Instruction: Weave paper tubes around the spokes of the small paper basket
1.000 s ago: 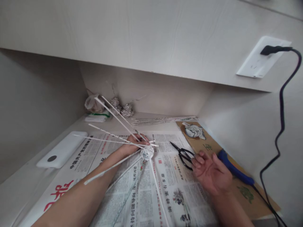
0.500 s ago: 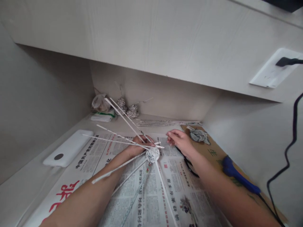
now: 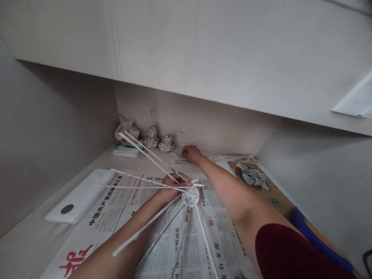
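A small ball-shaped piece woven from rolled newspaper [image 3: 190, 196] has several long paper sticks radiating from it. My left hand [image 3: 176, 183] grips this piece at its upper left side, with fingers closed among the sticks. Beyond it, my right hand [image 3: 192, 153] is at the left end of a bundle of rolled paper sticks [image 3: 226, 158], fingers curled down. Whether a stick is pinched between those fingers is hidden.
Newspaper [image 3: 116, 217] covers the table. Two woven paper gourds [image 3: 151, 138] stand at the back, beside a plastic bag [image 3: 128, 130] and a tissue pack [image 3: 126, 150]. A white device [image 3: 81, 197] lies left; cardboard [image 3: 273, 197] with a grey cloth [image 3: 255, 177] and a blue-handled tool [image 3: 314, 236] lies right.
My right hand has moved forward and left, from beside the woven piece to the stick bundle at the back. My left hand keeps its hold. The view has shifted slightly.
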`<act>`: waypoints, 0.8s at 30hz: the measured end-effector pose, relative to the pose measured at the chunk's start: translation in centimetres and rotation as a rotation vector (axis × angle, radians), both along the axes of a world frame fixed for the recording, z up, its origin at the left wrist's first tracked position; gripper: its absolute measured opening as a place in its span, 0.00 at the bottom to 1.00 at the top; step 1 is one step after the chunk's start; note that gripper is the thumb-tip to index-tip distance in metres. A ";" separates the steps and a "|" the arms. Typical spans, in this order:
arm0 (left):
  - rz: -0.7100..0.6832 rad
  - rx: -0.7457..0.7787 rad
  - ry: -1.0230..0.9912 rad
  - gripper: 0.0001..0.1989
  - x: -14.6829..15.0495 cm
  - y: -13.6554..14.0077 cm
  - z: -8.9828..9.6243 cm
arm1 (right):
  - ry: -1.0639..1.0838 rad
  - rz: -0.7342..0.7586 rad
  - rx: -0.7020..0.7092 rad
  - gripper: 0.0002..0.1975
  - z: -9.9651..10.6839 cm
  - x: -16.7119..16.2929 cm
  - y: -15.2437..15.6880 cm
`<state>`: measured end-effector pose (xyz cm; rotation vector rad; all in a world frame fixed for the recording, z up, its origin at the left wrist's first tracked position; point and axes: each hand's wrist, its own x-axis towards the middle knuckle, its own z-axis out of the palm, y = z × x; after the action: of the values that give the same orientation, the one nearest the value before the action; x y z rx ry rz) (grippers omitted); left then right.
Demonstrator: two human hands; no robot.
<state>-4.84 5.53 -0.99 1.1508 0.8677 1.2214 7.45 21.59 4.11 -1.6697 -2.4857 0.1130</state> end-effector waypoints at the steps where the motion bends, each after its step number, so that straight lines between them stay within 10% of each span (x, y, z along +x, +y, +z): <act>1: 0.005 0.005 0.005 0.16 0.0 0.0 0.1 | 0.001 0.004 -0.002 0.08 -0.2 -0.2 0.1; 17: 0.015 0.055 0.045 0.18 0.1 -0.1 0.1 | 0.369 0.356 0.248 0.09 1.9 1.5 -1.6; 24: 0.041 0.040 -0.002 0.18 0.1 0.2 -0.1 | 0.454 0.573 0.436 0.11 6.3 0.9 -5.5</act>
<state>-4.73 5.70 -1.04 1.1688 0.8727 1.2776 8.32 16.05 10.38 -0.6532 -2.3252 0.0045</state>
